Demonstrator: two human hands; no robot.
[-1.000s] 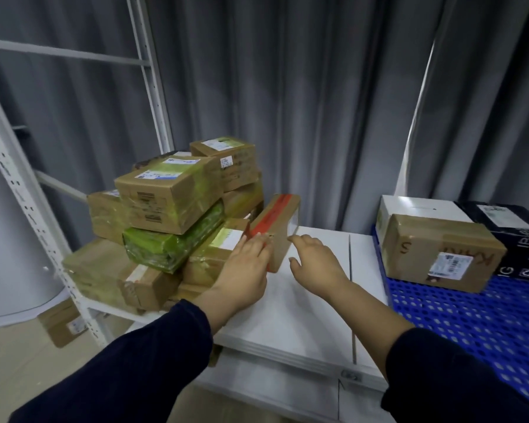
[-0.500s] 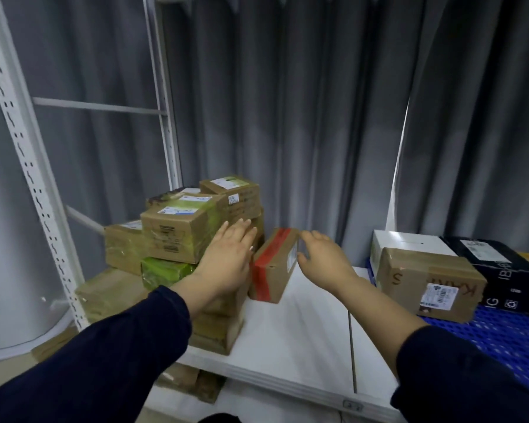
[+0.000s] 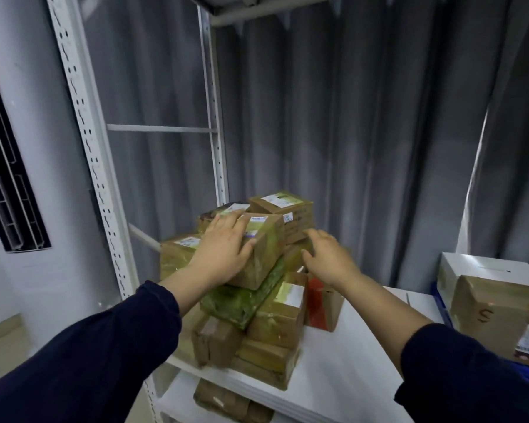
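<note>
On the white shelf [image 3: 348,361], low centre of the frame, stands the pile. The left hand [image 3: 223,251] lies flat, fingers spread, on the top box [image 3: 264,254] at mid-frame. The right hand [image 3: 327,257] hovers loosely open beside it. I would take both sides and lift straight, so the green parcel [image 3: 245,300] beneath does not slide.

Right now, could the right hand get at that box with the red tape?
Probably yes: the right hand hovers open just above the red-taped box, with nothing between them.
</note>
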